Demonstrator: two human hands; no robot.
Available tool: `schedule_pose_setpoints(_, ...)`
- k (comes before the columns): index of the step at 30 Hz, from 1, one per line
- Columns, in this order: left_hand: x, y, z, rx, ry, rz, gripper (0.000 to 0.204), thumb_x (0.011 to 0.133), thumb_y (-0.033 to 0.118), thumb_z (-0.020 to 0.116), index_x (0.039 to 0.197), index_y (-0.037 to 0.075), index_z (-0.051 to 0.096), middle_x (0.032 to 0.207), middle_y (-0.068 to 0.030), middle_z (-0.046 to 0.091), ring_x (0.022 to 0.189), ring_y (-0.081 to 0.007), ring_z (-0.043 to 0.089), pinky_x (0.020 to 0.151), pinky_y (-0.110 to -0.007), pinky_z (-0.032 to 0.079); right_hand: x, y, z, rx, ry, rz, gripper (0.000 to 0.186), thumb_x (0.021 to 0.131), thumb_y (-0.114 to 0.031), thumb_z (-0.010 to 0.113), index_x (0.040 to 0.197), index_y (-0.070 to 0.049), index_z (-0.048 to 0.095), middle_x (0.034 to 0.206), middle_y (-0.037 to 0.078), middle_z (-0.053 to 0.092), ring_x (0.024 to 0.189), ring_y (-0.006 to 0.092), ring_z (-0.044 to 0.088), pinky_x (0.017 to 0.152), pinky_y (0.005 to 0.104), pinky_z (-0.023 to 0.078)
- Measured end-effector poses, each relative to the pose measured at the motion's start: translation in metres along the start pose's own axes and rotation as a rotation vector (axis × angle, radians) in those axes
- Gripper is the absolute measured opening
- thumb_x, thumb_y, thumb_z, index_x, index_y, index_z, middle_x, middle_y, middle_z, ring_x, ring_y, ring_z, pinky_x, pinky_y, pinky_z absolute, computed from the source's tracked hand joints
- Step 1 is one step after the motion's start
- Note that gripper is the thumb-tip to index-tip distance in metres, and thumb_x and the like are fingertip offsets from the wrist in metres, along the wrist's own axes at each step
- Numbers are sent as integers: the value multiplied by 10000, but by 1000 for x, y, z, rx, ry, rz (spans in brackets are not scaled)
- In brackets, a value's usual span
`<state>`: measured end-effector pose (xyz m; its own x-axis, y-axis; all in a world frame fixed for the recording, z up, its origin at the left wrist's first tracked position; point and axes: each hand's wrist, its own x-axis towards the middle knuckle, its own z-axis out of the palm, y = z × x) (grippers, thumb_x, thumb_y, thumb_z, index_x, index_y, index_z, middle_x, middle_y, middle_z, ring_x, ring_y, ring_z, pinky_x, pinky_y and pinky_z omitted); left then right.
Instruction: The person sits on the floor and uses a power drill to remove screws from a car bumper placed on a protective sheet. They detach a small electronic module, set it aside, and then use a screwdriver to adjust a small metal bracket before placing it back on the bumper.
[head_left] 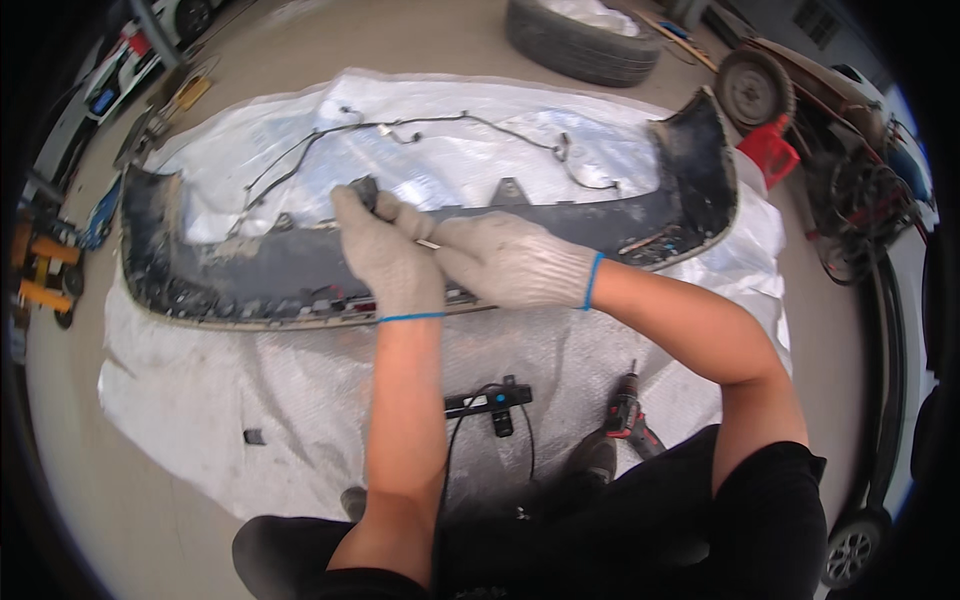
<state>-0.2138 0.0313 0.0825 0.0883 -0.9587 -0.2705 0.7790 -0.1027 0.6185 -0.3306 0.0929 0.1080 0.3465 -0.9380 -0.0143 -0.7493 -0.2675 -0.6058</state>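
Both my hands are in knitted gloves with blue cuffs, close together over a dark car bumper point(690, 170) lying inner side up. My left hand point(390, 255) grips a small black part point(363, 188). My right hand point(510, 258) is closed on a thin metal piece point(428, 243), its fingers against my left hand. A black wiring harness point(462, 117) lies loosely along the far side of the bumper. Nearer me are a black bar-shaped unit point(490, 399) with cables and a red-and-black cordless drill point(630, 420).
The bumper rests on a white woven sheet point(200, 380) over concrete. A tyre point(580, 55) lies at the back. A wheeled cart point(750, 90), a red container point(775, 150) and coiled hoses point(850, 230) crowd the right; yellow equipment point(45, 270) and parked cars line the edges.
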Motion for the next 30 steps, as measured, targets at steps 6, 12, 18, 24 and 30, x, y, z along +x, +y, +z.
schedule_pose_setpoints(6,8,3,-8,-82,-100,-113,360,1014,389,434,798,103,456,686,-10,464,554,-127,414,475,-294,301,-2,-6,7,-114,71,77,368,1000,-315,446,945,22,581,848,245,657,832,402,661,788,504,512)
schedule_pose_setpoints(12,33,-5,-28,-266,-101,-268,169,943,191,418,961,62,525,876,-79,610,771,-200,593,579,-315,413,-6,1,2,-133,255,81,344,988,-308,469,974,15,586,809,246,661,801,414,670,756,504,520)
schedule_pose_setpoints(18,29,-7,-36,-142,-416,-256,296,892,146,477,1146,43,589,844,-86,623,676,-205,580,524,-294,394,-6,4,-20,-148,378,102,316,972,-298,492,964,-6,612,780,232,666,764,404,672,723,486,527)
schedule_pose_setpoints(24,10,8,-27,240,-828,-172,403,939,154,505,1299,-22,545,716,-27,527,512,-111,406,449,-256,304,-9,6,-28,-109,342,75,325,975,-309,492,938,-14,624,757,212,658,740,397,667,699,478,522)
schedule_pose_setpoints(30,7,11,-28,212,-874,-178,328,962,113,531,1246,-49,558,641,-16,490,495,-98,399,444,-256,303,-13,5,-24,-68,282,44,330,982,-309,492,892,-16,615,735,201,647,719,391,661,673,466,518)
